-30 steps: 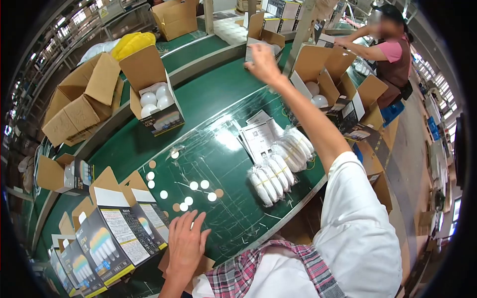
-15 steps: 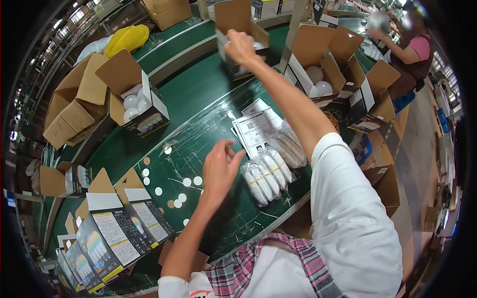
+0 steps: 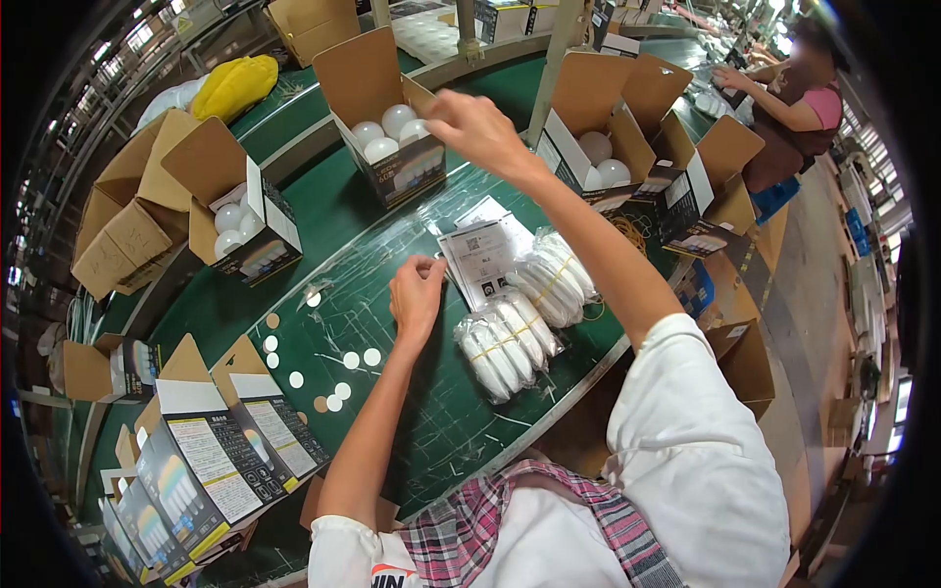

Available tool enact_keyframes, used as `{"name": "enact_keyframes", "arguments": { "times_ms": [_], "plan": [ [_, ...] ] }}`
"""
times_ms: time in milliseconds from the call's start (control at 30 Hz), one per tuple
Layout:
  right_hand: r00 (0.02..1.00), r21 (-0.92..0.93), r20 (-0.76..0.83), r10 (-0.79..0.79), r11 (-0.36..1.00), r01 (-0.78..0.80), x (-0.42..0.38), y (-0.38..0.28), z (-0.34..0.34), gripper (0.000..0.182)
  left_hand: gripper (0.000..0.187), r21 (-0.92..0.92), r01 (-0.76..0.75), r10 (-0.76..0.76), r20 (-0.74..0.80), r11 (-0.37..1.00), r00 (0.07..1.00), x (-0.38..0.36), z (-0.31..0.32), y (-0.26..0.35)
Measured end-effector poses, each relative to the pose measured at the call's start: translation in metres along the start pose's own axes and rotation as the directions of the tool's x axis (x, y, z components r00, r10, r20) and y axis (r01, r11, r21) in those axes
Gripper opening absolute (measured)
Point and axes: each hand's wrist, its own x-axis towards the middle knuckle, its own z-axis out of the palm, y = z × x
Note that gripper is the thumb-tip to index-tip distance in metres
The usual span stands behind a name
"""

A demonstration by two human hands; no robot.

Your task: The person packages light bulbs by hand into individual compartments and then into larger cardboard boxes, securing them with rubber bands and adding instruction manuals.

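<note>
My left hand (image 3: 416, 297) is closed, thumb and finger pinched at the left edge of a printed leaflet (image 3: 485, 257) on top of a small pile. My right hand (image 3: 480, 135) is raised at the right rim of an open carton (image 3: 404, 174). Its fingers are curled, and whatever they hold is hidden. Inside that carton sit several round white light bulbs (image 3: 380, 149). In front of the leaflets lie two clear-wrapped bundles of white pieces, the nearer bundle (image 3: 502, 351) and the farther bundle (image 3: 551, 282), each with a yellow band.
White and brown paper discs (image 3: 351, 361) are scattered on the green bench (image 3: 431, 421). Another bulb carton (image 3: 265, 227) stands left, beside a brown box (image 3: 127, 245). Printed cartons (image 3: 201, 461) fill the front left. Open cartons (image 3: 598, 132) stand right, where a person (image 3: 809, 108) works farther back.
The bulb carton has come left and nearer, and now shows its bulbs. My right hand has moved slightly down, onto its right side. My left hand has moved up to the leaflets and closed.
</note>
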Motion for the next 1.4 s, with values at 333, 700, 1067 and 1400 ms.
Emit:
{"name": "enact_keyframes", "arguments": {
  "times_ms": [333, 700, 1067, 1400],
  "plan": [
    [0.817, -0.337, 0.455, 0.353, 0.918, -0.209, -0.113, 0.049, -0.037, 0.039, 0.027, -0.079, -0.135, 0.138, 0.027, 0.988, 0.99, 0.002, 0.018, 0.016],
    [0.909, 0.11, 0.408, 0.088, 0.983, -0.144, -0.11, 0.027, -0.009, 0.036, 0.02, -0.223, -0.287, 0.239, -0.219, 0.932, 0.946, -0.009, -0.027, 0.036],
    [0.76, 0.555, 0.65, -0.031, 0.702, -0.446, -0.063, 0.017, -0.038, 0.029, 0.015, -0.517, -0.322, 0.327, -0.085, 0.793, 0.941, -0.001, -0.049, 0.078],
    [0.95, 0.312, 0.257, -0.179, 0.945, 0.094, 0.061, -0.024, -0.031, 0.019, 0.073, 0.428, -0.466, 0.577, -0.174, 0.774, 0.798, 0.092, -0.088, 0.101]
  ]
}}
